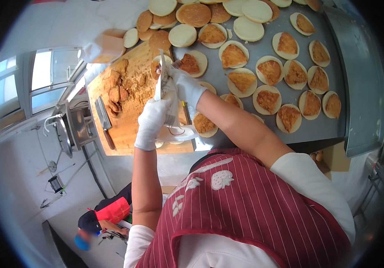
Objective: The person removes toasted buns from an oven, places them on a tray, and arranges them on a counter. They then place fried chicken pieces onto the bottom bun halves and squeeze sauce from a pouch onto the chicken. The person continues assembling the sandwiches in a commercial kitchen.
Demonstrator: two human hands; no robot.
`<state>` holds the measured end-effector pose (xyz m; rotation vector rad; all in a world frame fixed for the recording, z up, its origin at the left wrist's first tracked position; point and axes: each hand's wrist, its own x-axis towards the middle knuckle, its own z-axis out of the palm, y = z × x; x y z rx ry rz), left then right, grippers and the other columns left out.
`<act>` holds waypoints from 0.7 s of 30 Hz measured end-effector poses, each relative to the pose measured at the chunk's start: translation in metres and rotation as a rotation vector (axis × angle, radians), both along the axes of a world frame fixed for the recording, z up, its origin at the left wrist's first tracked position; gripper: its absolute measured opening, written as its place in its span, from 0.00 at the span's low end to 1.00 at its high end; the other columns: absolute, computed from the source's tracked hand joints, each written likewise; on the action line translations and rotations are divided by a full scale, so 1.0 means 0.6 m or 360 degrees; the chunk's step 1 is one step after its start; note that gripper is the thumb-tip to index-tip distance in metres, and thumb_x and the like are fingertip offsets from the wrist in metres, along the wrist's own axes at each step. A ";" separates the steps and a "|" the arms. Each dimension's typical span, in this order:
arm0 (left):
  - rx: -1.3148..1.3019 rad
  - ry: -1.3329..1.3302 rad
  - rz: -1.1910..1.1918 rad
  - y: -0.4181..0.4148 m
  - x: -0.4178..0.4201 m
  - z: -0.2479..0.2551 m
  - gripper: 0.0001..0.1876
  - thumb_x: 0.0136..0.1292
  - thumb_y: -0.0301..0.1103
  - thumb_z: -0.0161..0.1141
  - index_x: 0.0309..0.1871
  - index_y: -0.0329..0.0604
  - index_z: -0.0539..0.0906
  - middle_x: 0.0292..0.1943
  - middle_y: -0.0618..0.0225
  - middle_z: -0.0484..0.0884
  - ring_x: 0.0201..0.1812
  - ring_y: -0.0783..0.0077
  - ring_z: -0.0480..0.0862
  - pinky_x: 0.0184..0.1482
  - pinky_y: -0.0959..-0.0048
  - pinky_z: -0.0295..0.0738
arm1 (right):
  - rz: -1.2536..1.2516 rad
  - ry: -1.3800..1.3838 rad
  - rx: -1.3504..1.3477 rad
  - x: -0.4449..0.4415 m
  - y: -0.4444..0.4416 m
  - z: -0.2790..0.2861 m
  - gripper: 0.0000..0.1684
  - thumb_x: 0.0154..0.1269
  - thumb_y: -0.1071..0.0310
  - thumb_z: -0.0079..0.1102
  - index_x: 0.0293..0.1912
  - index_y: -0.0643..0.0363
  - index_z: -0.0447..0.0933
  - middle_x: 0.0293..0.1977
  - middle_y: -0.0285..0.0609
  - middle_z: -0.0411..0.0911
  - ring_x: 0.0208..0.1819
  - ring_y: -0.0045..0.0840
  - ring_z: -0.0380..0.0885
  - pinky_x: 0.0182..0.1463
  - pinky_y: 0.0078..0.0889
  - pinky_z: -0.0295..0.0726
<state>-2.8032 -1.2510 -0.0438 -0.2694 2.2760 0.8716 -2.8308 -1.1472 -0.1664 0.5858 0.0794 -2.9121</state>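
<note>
My left hand (153, 117), in a white knit glove, grips a white printed bag (169, 100) that looks like a paper food bag. My right hand (187, 85), gloved the same way, holds the bag's upper part, its fingertips partly hidden. Just beyond the bag's far edge shows a round bun half (156, 68) with dark filling; whether it touches the bag I cannot tell. Beneath my left hand is a white plastic tray (187, 132). Right of my fingers lies a bun half with a fried cutlet piece (190, 64).
A wooden cutting board (128, 134) carries fried pieces (115, 88), crumbs and a cleaver (103, 115). Several cutlet-topped buns (269, 72) cover the grey worktop (325, 129), with plain bun halves (195, 15) piled behind. A plastic container (103, 48) stands far left. Another person (108, 214) bends over lower left.
</note>
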 end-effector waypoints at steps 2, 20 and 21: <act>0.0117 -0.0051 0.0005 0.010 0.001 0.006 0.19 0.62 0.44 0.63 0.43 0.35 0.83 0.31 0.66 0.83 0.29 0.73 0.82 0.32 0.71 0.77 | 0.0029 -0.0110 -0.0016 -0.005 0.005 -0.004 0.11 0.74 0.67 0.44 0.49 0.59 0.74 0.39 0.43 0.81 0.38 0.31 0.83 0.43 0.33 0.84; 0.0285 -0.0045 0.0067 0.050 -0.013 0.024 0.19 0.63 0.44 0.61 0.42 0.34 0.83 0.29 0.64 0.82 0.28 0.71 0.81 0.32 0.72 0.76 | -0.0310 0.0653 0.0955 0.053 -0.009 -0.044 0.14 0.72 0.67 0.55 0.55 0.59 0.74 0.48 0.40 0.79 0.47 0.27 0.80 0.49 0.30 0.83; 0.0240 -0.0041 0.0056 0.049 -0.013 0.018 0.19 0.63 0.44 0.61 0.42 0.33 0.82 0.29 0.64 0.83 0.28 0.71 0.82 0.32 0.72 0.76 | -0.0357 0.0611 0.0980 0.051 -0.014 -0.048 0.14 0.73 0.68 0.55 0.55 0.59 0.73 0.47 0.40 0.79 0.46 0.27 0.80 0.49 0.30 0.82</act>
